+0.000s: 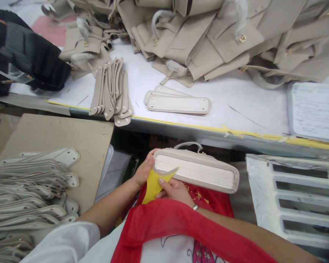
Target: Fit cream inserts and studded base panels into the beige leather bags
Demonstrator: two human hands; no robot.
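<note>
A beige handbag (197, 168) lies on its side at my lap, its long pale base panel facing me and its wrapped handle at the far side. My left hand (144, 171) is closed around the bag's left end, with part of its fingers hidden. In my right hand (178, 192), thumb on top, is a flat yellow piece (154, 185) with a curved, cut-out edge. That edge lies against the base panel's left corner. Whether the piece is card or plastic, I cannot tell.
Beige bag parts (192, 40) are heaped along the back of the white table (178, 126). Beige strips with studs (109, 87) and two base panels (179, 104) lie nearer. More strips (35, 186) cover a board at left. A slatted white stool (301, 190) stands right, a black bag (30, 54) far left.
</note>
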